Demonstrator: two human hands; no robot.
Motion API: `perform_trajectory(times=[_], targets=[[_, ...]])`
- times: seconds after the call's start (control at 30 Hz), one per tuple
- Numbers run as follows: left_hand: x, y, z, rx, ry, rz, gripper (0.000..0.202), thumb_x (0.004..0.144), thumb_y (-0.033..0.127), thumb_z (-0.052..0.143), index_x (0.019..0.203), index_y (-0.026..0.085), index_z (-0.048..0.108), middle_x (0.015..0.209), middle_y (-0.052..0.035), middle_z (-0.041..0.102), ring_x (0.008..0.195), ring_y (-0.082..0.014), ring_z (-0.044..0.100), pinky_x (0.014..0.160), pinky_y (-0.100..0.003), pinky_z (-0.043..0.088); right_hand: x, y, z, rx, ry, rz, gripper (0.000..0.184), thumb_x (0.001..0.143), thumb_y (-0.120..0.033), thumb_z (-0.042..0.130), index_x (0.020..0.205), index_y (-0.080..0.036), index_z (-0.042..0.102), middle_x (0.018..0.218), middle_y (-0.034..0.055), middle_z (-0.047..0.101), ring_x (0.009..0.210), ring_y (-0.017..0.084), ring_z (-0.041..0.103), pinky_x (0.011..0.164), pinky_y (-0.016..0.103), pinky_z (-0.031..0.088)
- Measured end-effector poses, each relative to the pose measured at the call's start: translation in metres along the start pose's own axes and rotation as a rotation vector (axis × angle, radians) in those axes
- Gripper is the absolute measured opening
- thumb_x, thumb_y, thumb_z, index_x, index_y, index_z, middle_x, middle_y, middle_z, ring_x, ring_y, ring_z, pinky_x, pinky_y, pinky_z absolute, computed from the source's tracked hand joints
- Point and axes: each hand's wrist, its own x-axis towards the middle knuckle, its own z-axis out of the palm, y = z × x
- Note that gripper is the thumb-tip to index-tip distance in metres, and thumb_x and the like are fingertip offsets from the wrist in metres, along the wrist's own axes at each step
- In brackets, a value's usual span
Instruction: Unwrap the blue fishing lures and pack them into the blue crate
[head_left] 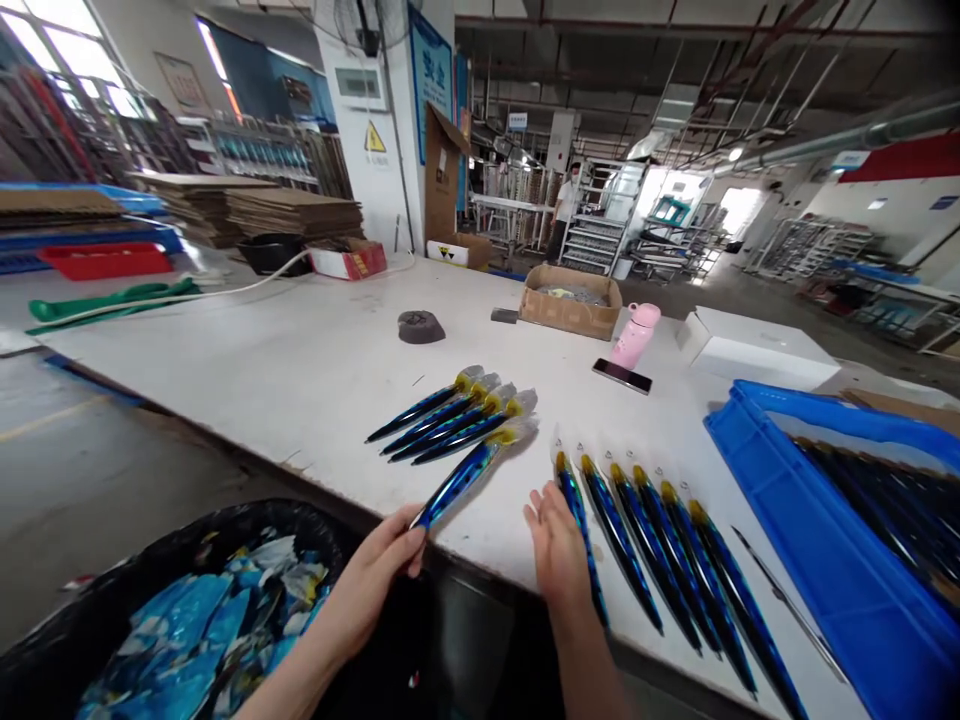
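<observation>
My left hand [375,572] pinches the narrow tail end of a shiny blue fishing lure [463,482] with a yellow head and a clear lip, over the table's front edge. Just behind it, several similar lures [442,425] lie side by side, their clear lips pointing away to the right. My right hand [559,550] is open, fingers extended and thumb apart, beside the leftmost lure [571,490] of a slanted row. It is not clear whether the hand touches that lure. The other lures in the row [660,530] have small wire loops at their heads.
A blue crate [780,530] at right holds more dark lures, with a slim metal tool [791,605] beside it. Farther back are a phone [622,376], pink bottle [636,335], cardboard box [570,312] and dark lump [420,326]. A black-lined bin [315,515] of blue scraps stands lower left.
</observation>
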Motion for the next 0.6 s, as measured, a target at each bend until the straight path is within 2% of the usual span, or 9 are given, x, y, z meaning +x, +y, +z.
perform_trajectory(times=[0.1, 0.17, 0.2, 0.27, 0.37, 0.4, 0.47, 0.53, 0.6], targets=[[-0.044, -0.018, -0.014, 0.124, 0.118, 0.076, 0.036, 0.090, 0.047, 0.054, 0.119, 0.027, 0.059, 0.074, 0.0014, 0.056, 0.072, -0.0172, 0.054, 0.071, -0.028, 0.047, 0.022, -0.001, -0.005, -0.022, 0.132, 0.023, 0.075, 0.086, -0.053, 0.054, 0.148, -0.016, 0.033, 0.155, 0.0160, 0.032, 0.139, 0.029, 0.038, 0.107, 0.044, 0.045], [-0.065, -0.035, -0.017, 0.213, 0.217, 0.143, 0.034, 0.089, 0.046, 0.054, 0.119, 0.031, 0.060, 0.092, -0.0019, 0.063, 0.084, -0.0221, 0.060, 0.077, -0.033, 0.051, 0.023, -0.006, 0.002, -0.053, 0.193, -0.007, 0.078, 0.086, -0.053, 0.053, 0.150, -0.015, 0.028, 0.158, 0.0159, 0.025, 0.143, 0.028, 0.031, 0.110, 0.043, 0.041], [-0.072, -0.045, -0.017, 0.254, 0.263, 0.175, 0.033, 0.089, 0.045, 0.054, 0.119, 0.033, 0.060, 0.102, -0.0029, 0.064, 0.092, -0.0245, 0.061, 0.080, -0.035, 0.052, 0.017, -0.009, 0.010, -0.064, 0.171, -0.007, 0.078, 0.087, -0.053, 0.053, 0.150, -0.015, 0.028, 0.158, 0.0164, 0.024, 0.143, 0.028, 0.031, 0.110, 0.043, 0.040], [-0.083, -0.066, -0.012, 0.323, 0.328, 0.244, 0.032, 0.090, 0.040, 0.054, 0.122, 0.036, 0.058, 0.112, -0.0040, 0.062, 0.101, -0.0274, 0.061, 0.083, -0.039, 0.054, -0.005, -0.013, 0.034, -0.063, -0.023, 0.045, 0.076, 0.087, -0.055, 0.053, 0.148, -0.016, 0.031, 0.155, 0.0161, 0.031, 0.139, 0.029, 0.039, 0.108, 0.043, 0.043], [-0.092, -0.093, -0.001, 0.401, 0.367, 0.341, 0.039, 0.091, 0.033, 0.053, 0.129, 0.039, 0.051, 0.108, -0.0061, 0.062, 0.097, -0.0277, 0.062, 0.081, -0.043, 0.056, -0.052, -0.012, 0.073, -0.001, -0.442, 0.096, 0.079, 0.080, -0.060, 0.062, 0.145, -0.022, 0.037, 0.146, 0.0112, 0.048, 0.132, 0.028, 0.048, 0.108, 0.044, 0.042], [-0.095, -0.100, 0.002, 0.420, 0.375, 0.373, 0.042, 0.091, 0.032, 0.052, 0.132, 0.039, 0.048, 0.106, -0.0064, 0.061, 0.094, -0.0272, 0.063, 0.080, -0.043, 0.056, -0.066, -0.010, 0.083, 0.024, -0.494, 0.119, 0.080, 0.077, -0.059, 0.067, 0.143, -0.023, 0.040, 0.140, 0.0101, 0.053, 0.130, 0.028, 0.050, 0.108, 0.043, 0.041], [-0.099, -0.106, 0.002, 0.462, 0.363, 0.428, 0.047, 0.092, 0.029, 0.050, 0.136, 0.041, 0.043, 0.105, -0.0065, 0.061, 0.092, -0.0255, 0.064, 0.076, -0.040, 0.057, -0.084, -0.007, 0.095, 0.052, -0.491, 0.246, 0.080, 0.070, -0.056, 0.074, 0.136, -0.022, 0.047, 0.128, 0.0100, 0.062, 0.118, 0.029, 0.058, 0.104, 0.044, 0.046], [-0.101, -0.100, -0.005, 0.523, 0.240, 0.524, 0.050, 0.093, 0.032, 0.050, 0.141, 0.039, 0.039, 0.104, -0.0070, 0.062, 0.089, -0.0234, 0.065, 0.072, -0.034, 0.058, -0.088, -0.007, 0.095, 0.044, -0.465, 0.395, 0.071, 0.068, -0.053, 0.075, 0.127, -0.019, 0.055, 0.114, 0.0112, 0.068, 0.104, 0.029, 0.065, 0.093, 0.044, 0.053], [-0.099, -0.082, -0.018, 0.623, 0.097, 0.632, 0.052, 0.092, 0.040, 0.052, 0.142, 0.035, 0.039, 0.106, -0.0087, 0.063, 0.090, -0.0229, 0.065, 0.072, -0.031, 0.059, -0.082, -0.011, 0.086, -0.040, -0.505, 0.382, 0.059, 0.070, -0.048, 0.071, 0.120, -0.018, 0.061, 0.108, 0.0113, 0.070, 0.099, 0.029, 0.067, 0.088, 0.043, 0.055]])
